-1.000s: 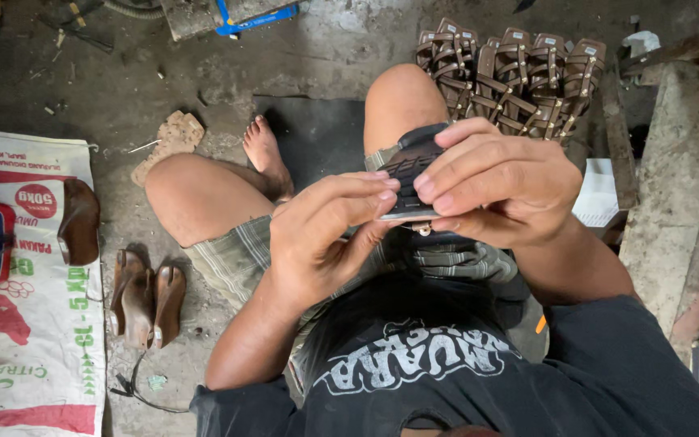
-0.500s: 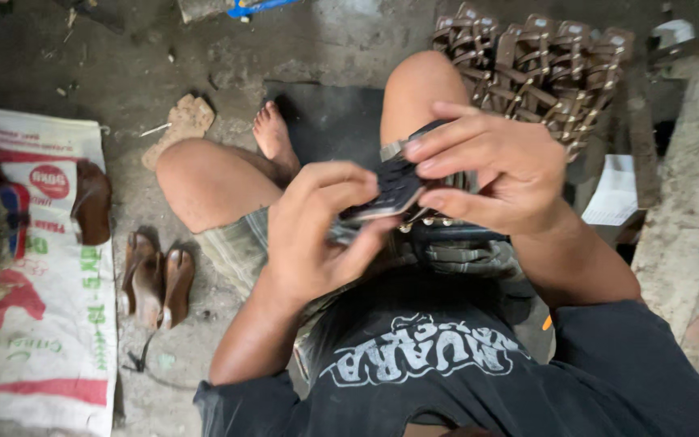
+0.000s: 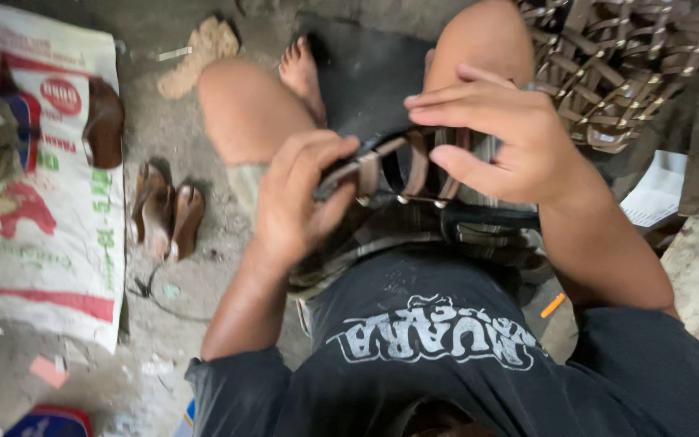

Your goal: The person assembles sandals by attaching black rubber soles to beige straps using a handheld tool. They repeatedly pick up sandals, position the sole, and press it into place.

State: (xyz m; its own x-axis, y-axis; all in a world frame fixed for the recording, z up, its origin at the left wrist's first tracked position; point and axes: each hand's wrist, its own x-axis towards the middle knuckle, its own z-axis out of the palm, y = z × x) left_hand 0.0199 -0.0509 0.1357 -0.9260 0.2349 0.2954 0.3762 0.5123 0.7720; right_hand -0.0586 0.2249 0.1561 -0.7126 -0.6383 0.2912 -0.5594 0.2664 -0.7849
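Strapped sandal (image 3: 414, 174): dark sole, brown straps, held over the lap at centre. Left hand (image 3: 297, 202) at its 9 o'clock, fingers closed on the sole edge; right hand (image 3: 503, 133) at 3 o'clock, fingers spread across the straps. Stacked sandals (image 3: 624, 65) lie at 1 o'clock, a printed sack (image 3: 34, 202) at 9 o'clock

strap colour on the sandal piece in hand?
Brown straps with metal buckles on a dark sole, gripped by left hand and right hand; head view.
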